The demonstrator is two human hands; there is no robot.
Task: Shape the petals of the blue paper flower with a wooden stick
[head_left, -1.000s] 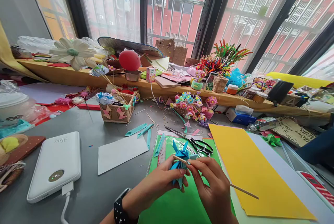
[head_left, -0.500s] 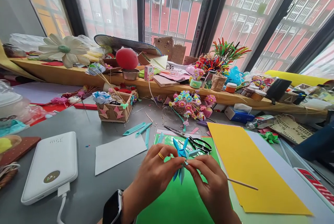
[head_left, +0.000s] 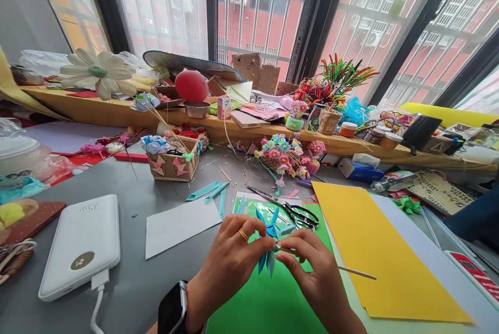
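Observation:
A blue folded-paper flower (head_left: 273, 229) with pointed petals is held up in front of me. My left hand (head_left: 234, 256), with a ring and a watch, pinches it near its base. The fingertips of my right hand (head_left: 314, 266) are closed beside the flower around a thin stick (head_left: 358, 272). One end of the stick meets the flower's base, and the other sticks out to the right of my hand. What exactly the fingertips press is partly hidden. Beneath both hands lies a green sheet (head_left: 265, 303). Black-handled scissors (head_left: 302, 214) rest just behind the flower.
Blue folded strips (head_left: 205, 191) and white paper (head_left: 181, 227) lie to the left, with a white power bank (head_left: 81, 245) farther out. Yellow paper (head_left: 382, 251) is on the right. Behind stand a cardboard basket (head_left: 175, 160), crocheted flowers (head_left: 283, 152) and a cluttered ledge (head_left: 218, 129).
The right fingers have shifted from pinching at the flower's base to gripping the stick. The stick's free end has moved slightly left, toward the flower. My left hand keeps its pinch.

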